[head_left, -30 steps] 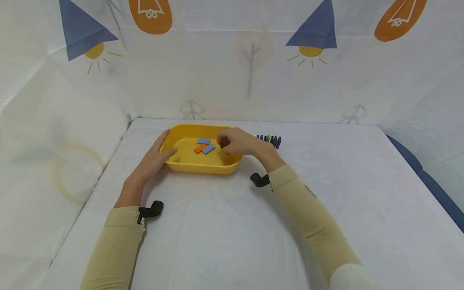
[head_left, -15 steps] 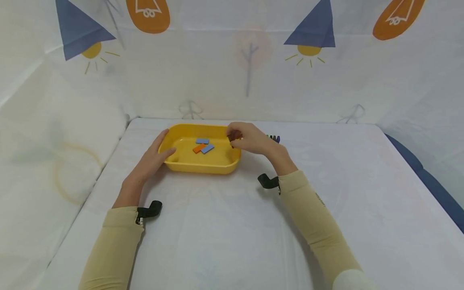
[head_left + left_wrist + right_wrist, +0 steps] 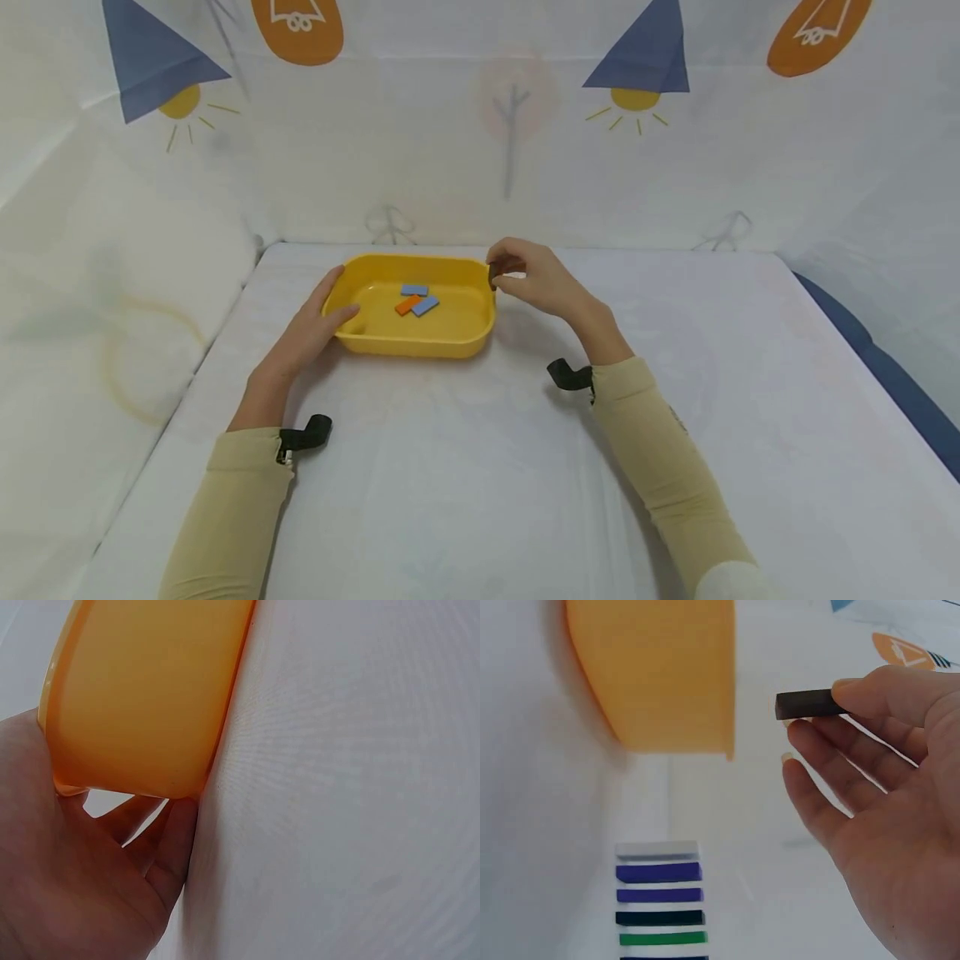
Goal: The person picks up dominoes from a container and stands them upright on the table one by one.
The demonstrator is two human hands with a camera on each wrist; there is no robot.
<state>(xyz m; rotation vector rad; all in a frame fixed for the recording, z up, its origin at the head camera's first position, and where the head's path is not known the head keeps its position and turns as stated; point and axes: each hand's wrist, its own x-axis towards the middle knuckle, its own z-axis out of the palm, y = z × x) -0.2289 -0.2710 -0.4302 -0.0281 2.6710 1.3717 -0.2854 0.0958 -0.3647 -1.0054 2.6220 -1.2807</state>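
The right hand, over the right half of the yellow plastic tray one second ago, is now at the tray's right end, by the far corner. It pinches a small, dark, oblong block between thumb and fingers. The left hand is unchanged: it grips the tray's left end, thumb over the rim. Inside the tray, two flat light-blue blocks and one flat orange block lie as before, near the middle. The row of blocks on the white-covered table, visible past the right wrist one second ago, is now hidden in the head view. The right wrist view does show it — a whitish block, two purple blocks, a blackish-green block, a green block and a dark block cut by the frame edge. That view also shows the held block apart from the tray wall, a gap the head view does not reveal. The left wrist view alone shows the left fingers against the tray's outer end wall — close to the table.
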